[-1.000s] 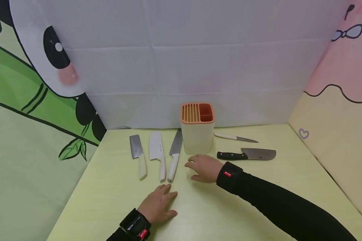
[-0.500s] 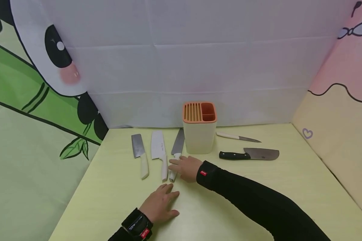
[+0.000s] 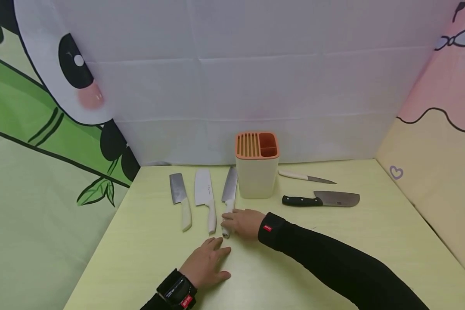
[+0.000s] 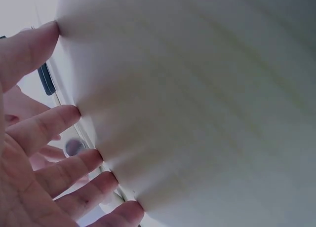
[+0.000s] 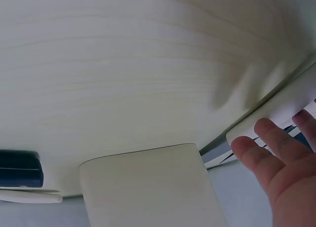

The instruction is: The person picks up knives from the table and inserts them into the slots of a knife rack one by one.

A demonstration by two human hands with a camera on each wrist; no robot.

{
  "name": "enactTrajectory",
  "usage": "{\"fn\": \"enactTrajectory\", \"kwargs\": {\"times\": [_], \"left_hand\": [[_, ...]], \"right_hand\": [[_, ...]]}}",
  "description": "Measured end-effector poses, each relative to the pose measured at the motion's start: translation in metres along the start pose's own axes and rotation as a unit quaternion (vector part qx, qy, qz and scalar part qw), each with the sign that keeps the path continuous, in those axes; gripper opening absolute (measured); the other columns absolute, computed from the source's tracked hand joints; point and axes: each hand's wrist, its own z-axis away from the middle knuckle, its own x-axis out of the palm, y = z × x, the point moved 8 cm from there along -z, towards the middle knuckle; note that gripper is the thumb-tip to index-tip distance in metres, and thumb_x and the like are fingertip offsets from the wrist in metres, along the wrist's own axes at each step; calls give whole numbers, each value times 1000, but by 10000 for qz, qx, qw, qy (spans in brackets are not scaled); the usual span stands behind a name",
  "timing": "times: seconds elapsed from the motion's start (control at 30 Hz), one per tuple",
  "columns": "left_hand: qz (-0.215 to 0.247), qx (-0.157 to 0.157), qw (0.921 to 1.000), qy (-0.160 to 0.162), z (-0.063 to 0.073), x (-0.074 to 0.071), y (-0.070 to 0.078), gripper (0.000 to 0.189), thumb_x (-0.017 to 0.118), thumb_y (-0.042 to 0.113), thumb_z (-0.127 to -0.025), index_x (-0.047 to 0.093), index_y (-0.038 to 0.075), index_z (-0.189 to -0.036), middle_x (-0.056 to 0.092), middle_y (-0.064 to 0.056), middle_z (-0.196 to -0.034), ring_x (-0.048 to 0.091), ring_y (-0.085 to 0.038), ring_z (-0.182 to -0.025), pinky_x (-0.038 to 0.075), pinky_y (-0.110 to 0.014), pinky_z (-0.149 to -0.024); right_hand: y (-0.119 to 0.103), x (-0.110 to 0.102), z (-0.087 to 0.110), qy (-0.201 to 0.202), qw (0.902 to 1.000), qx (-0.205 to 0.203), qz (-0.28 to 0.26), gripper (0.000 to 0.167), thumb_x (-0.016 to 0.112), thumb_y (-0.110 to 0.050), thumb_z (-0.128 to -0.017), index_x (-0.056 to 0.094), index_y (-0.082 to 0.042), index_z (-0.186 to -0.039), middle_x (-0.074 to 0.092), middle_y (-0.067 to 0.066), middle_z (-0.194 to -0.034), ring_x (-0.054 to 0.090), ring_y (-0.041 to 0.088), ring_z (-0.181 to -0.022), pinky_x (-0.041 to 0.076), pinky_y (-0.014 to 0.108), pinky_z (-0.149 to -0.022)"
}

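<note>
My right hand (image 3: 245,223) has its fingers over the white handle of a chef's knife (image 3: 230,185), whose blade points away beside the knife holder (image 3: 257,178). In the right wrist view, several fingertips meet that knife's handle (image 5: 276,106); the thumb is out of sight there. My left hand (image 3: 201,263) rests on the table with spread fingers and holds nothing, just short of the handle ends. To the left of the chef's knife lie a white-handled cleaver (image 3: 204,187) and a smaller cleaver (image 3: 177,188).
Right of the holder lie a white-handled paring knife (image 3: 294,175) and a black-handled broad knife (image 3: 336,198). The holder has an orange slotted top with two compartments. A white cloth wall (image 3: 178,86) stands behind the pale yellow table (image 3: 139,241).
My right hand has come left onto the chef's knife. Since half a second ago, hand and knife have shifted slightly right and nearer to me. The left hand has stayed in place.
</note>
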Motion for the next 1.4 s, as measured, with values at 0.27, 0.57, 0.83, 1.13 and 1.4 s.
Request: {"fn": "enactTrajectory", "kwargs": {"times": [0.27, 0.57, 0.83, 1.13, 1.4], "left_hand": [[-75, -35, 10000, -13, 1, 0, 1, 63, 78, 50, -76, 67, 12, -125, 54, -19, -134, 49, -35, -124, 46, -46, -99], [-145, -27, 9999, -2, 1, -1, 3, 63, 77, 50, -76, 67, 13, -126, 54, -19, -135, 49, -35, -124, 46, -45, -100], [-156, -67, 9998, -38, 1, -1, 2, 64, 77, 51, -76, 66, 13, -126, 53, -19, -136, 49, -34, -125, 46, -45, -100], [-93, -47, 9999, 3, 3, 0, 3, 63, 77, 50, -76, 66, 13, -126, 52, -20, -136, 49, -35, -125, 46, -46, -100], [-52, -40, 9999, 76, 3, -3, 3, 63, 78, 49, -76, 66, 12, -126, 52, -20, -136, 48, -35, -125, 45, -47, -100]], "right_hand": [[-3, 1, 25, 199, 9995, -206, -154, 35, 61, -21, -98, 59, -20, -133, 52, 0, -142, 51, 21, -127, 52, 38, -93], [-2, 2, 59, 437, 9968, -593, -310, 32, 62, -20, -96, 62, -15, -128, 55, 4, -139, 53, 25, -126, 48, 41, -98], [2, 8, 87, 349, 9963, -713, -320, 26, 61, -21, -96, 65, -17, -121, 56, 0, -137, 53, 20, -125, 50, 41, -95], [5, 10, 120, 457, 9944, -739, -597, 17, 61, -18, -95, 69, -16, -110, 60, -1, -132, 54, 24, -125, 48, 39, -98], [13, 2, 147, 693, 9922, -803, -648, 14, 59, -22, -97, 71, -17, -103, 66, -3, -120, 58, 24, -120, 49, 42, -96]]}}
